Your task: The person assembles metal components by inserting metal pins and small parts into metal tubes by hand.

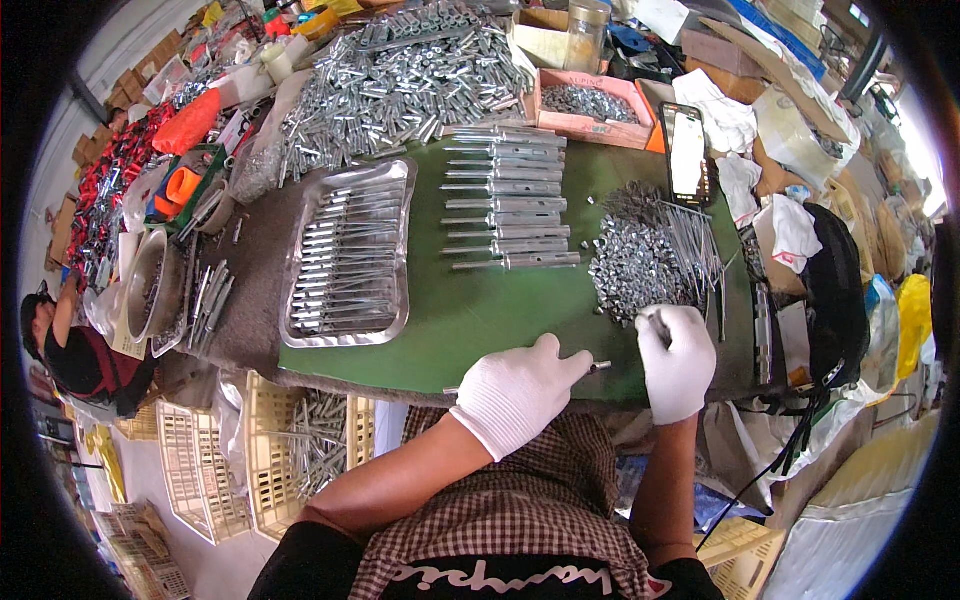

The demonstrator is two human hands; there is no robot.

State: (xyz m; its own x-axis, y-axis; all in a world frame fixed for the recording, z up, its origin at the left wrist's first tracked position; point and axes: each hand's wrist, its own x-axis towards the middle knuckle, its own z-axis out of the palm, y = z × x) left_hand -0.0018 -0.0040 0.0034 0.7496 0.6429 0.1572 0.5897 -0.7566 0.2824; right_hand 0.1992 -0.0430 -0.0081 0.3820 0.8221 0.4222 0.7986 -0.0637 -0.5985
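Note:
My left hand [515, 395], in a white glove, is closed around a slim metal rod [601, 367] at the front of the green mat [470, 325]. The rod's tip sticks out past the fingers, and most of it is hidden by the palm. My right hand [678, 365], also gloved, is at the near edge of a heap of small shiny metal pieces [640, 265]. Its fingers are pinched together; whatever lies between them is hidden. Beyond my hands, several metal tubes with thin rods [520, 218] lie side by side in a column.
A steel tray [402, 255] of rods stands left. Thin metal pins [700, 245] lie right of the heap, below a phone [688, 150]. Behind are a large pile of metal tubes [400, 85] and a pink box [600, 130] of small parts. Another person [90, 345] is at far left.

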